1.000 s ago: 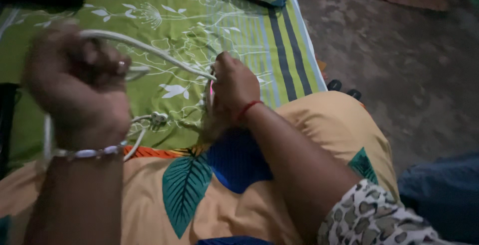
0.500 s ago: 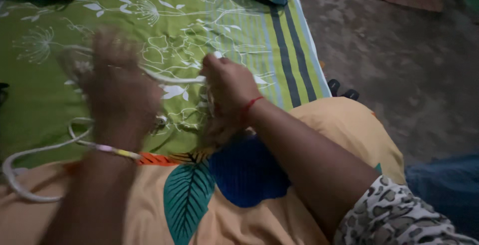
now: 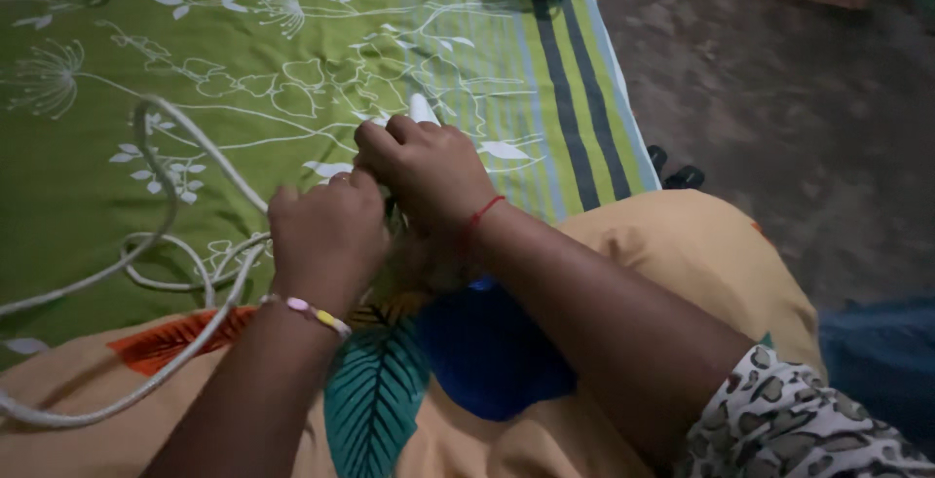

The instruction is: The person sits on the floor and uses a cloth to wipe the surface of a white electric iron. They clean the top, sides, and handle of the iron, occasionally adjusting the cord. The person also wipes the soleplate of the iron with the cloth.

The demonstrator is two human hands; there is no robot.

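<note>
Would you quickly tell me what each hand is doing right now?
Left hand: closed, gripping the white cord.
Right hand: closed around a small white object; what it is cannot be told.

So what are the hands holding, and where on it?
Both hands, left and right, close together on a white cord at its near end; the exact grip is hidden.

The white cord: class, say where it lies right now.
In the head view the white cord loops over the green sheet on the left, running to the left hand, which meets the right hand.

Leopard sleeve (image 3: 779, 420), red thread (image 3: 484, 210), bead bracelet (image 3: 312, 312)
</note>
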